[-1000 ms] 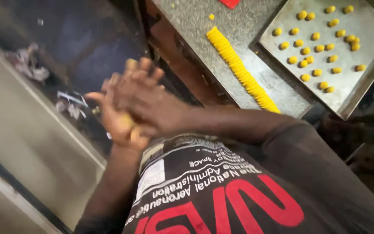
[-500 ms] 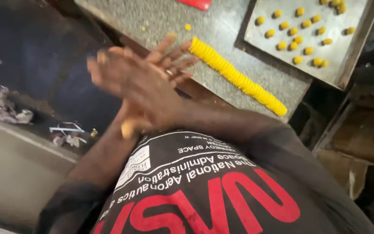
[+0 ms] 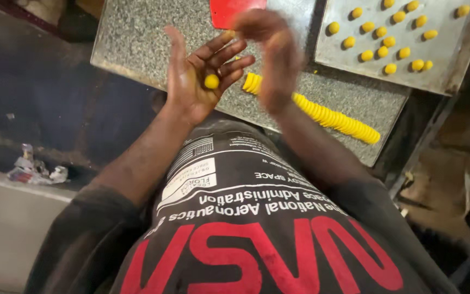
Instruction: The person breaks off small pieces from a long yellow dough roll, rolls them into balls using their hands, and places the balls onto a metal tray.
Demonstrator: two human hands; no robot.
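Head cam: our left hand [image 3: 194, 76] is palm-up, fingers spread, grip open, cradling a yellow dough ball [image 3: 211, 81]. Right hand [image 3: 270, 54] hovers blurred, grip unclear, above the surface [image 3: 137, 43].

Bakery kitchen: metal tray [image 3: 452, 65] of dough balls [image 3: 379, 41]

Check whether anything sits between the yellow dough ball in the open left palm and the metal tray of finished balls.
Only the right hand, blurred, is raised between the left hand holding the dough ball and the metal tray. Nothing else visibly blocks it.
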